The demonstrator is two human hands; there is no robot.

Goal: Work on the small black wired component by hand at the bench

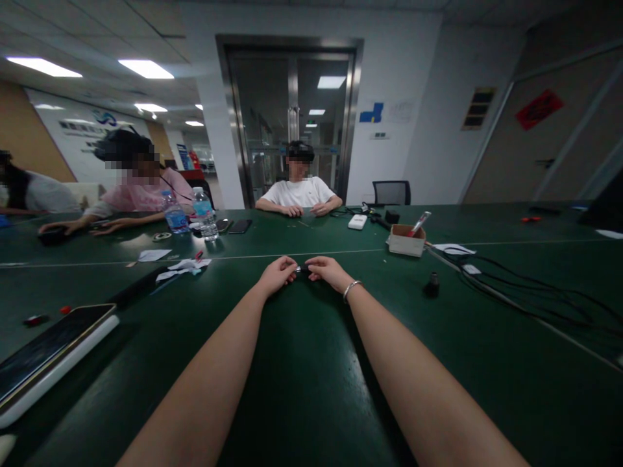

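Observation:
Out ahead over the green table (311, 363), both my arms reach forward and my hands meet near the middle. Between them is a small black-and-silver piece (302, 268), too small to name. My left hand (279, 275) has its fingers closed at the silver end. At the dark end, the fingers of my right hand (329, 272) are pinched together, below a silver bracelet (351, 291) on the wrist. Fingers hide most of the piece. To the right a short black knob-like part (431, 285) stands apart from my hands.
A phone on a white block (58, 353) lies at the left. Behind it are crumpled papers (182, 269) and water bottles (205, 217). A small box (407, 241) and black cables (530, 292) are at right. A person (299, 194) sits opposite; others sit left.

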